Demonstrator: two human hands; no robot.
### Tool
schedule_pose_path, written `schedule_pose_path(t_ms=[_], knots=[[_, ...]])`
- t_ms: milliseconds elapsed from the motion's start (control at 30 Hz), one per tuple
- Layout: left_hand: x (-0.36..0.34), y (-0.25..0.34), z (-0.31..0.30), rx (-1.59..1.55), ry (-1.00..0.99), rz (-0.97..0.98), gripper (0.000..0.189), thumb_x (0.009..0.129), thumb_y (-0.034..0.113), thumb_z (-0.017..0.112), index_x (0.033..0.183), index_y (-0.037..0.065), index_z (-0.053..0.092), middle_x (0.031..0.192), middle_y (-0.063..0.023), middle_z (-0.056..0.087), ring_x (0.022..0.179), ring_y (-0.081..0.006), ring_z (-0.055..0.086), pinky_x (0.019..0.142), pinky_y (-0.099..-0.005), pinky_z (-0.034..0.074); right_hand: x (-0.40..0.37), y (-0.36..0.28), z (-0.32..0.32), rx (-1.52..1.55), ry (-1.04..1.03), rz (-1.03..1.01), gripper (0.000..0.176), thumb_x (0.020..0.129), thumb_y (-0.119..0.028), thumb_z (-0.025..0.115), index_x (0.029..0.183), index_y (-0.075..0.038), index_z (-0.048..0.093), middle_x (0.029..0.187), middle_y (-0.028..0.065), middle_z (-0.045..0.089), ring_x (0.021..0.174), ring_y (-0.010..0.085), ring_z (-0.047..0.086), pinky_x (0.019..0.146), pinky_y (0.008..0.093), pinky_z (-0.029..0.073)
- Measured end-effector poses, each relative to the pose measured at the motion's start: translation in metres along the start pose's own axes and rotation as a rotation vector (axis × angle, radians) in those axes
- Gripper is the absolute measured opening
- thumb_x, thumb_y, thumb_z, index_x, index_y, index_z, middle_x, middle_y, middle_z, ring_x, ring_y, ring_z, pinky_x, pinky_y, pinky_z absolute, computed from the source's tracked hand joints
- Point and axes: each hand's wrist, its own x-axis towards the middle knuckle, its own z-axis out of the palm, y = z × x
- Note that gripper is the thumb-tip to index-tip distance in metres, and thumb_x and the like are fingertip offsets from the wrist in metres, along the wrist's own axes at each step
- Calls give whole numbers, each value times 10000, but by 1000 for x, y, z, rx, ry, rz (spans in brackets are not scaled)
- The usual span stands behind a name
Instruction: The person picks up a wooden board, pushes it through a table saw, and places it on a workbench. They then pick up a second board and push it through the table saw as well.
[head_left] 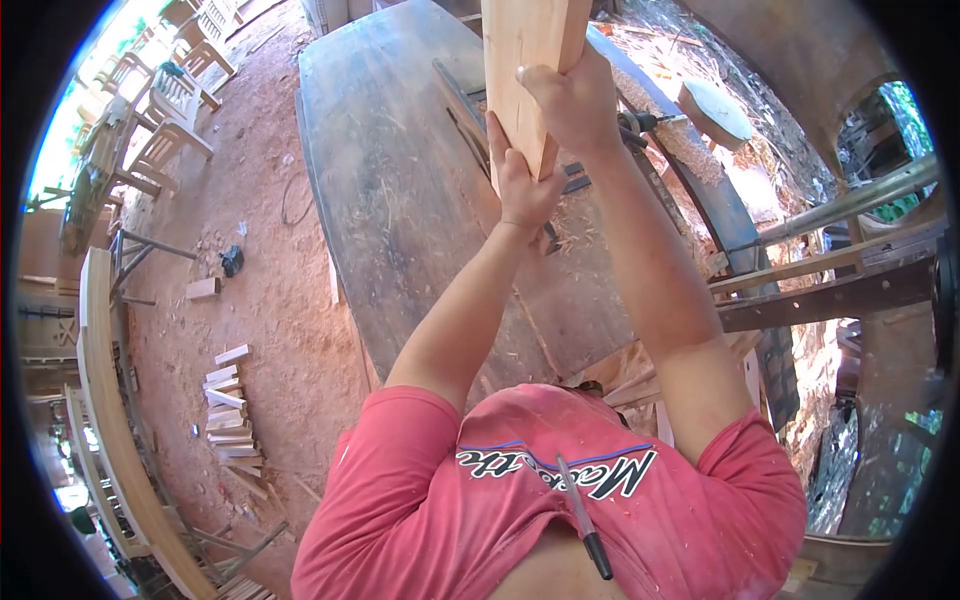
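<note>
A thick pale wooden beam (522,60) reaches away from me over the worktable and runs out of the top of the view. My right hand (580,105) grips its right side, thumb laid across the upper face. Lower down, at the near end, my left hand (527,190) holds the beam from the left and below, its fingers partly hidden by the wood. Beneath the beam, a dark slot with a metal strip (460,90) shows in the worktable (400,150). Wood shavings (575,235) lie close to my left hand.
A round wooden piece (716,112) and sawdust lie beyond the table's right side. Wooden rails (830,260) stand at right. On the dirt floor at left are a pile of short wood strips (228,420), a block (203,288) and a long curved board (110,400). Wooden chairs (170,140) stand farther back.
</note>
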Motion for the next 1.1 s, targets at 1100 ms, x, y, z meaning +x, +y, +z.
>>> schedule_pose_path(t_ms=[1100], knots=[[64,-52,4,32,121,150,660,640,162,665,1160,-225,537,1582,-365,206,1366,-533,380,1116,-464,370,52,27,42,184,45,-108,406,768,-55,538,1152,43,628,992,161,698,964,255,689,856,369,532]])
